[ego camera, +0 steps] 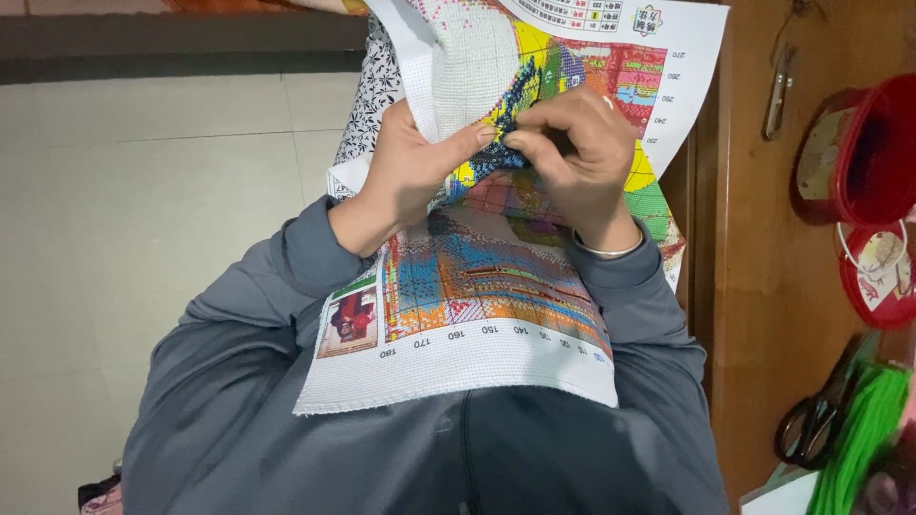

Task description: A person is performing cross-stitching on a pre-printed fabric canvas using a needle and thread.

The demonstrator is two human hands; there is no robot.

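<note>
Over the lap, the left hand [405, 172] is gripping a fold of the cross-stitch cloth [477, 286] while the right hand [572, 153], fingertips pinched shut, is working right beside its thumb.

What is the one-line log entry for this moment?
left hand: grips folded cross-stitch cloth | right hand: fingertips pinched on its stitched patch, needle not visible | nearby: scissors, red tub on wooden table

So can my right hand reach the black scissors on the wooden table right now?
Probably, yes: nothing lies between the right hand and the scissors, though its grip is pinched on the cross-stitch cloth.
</note>
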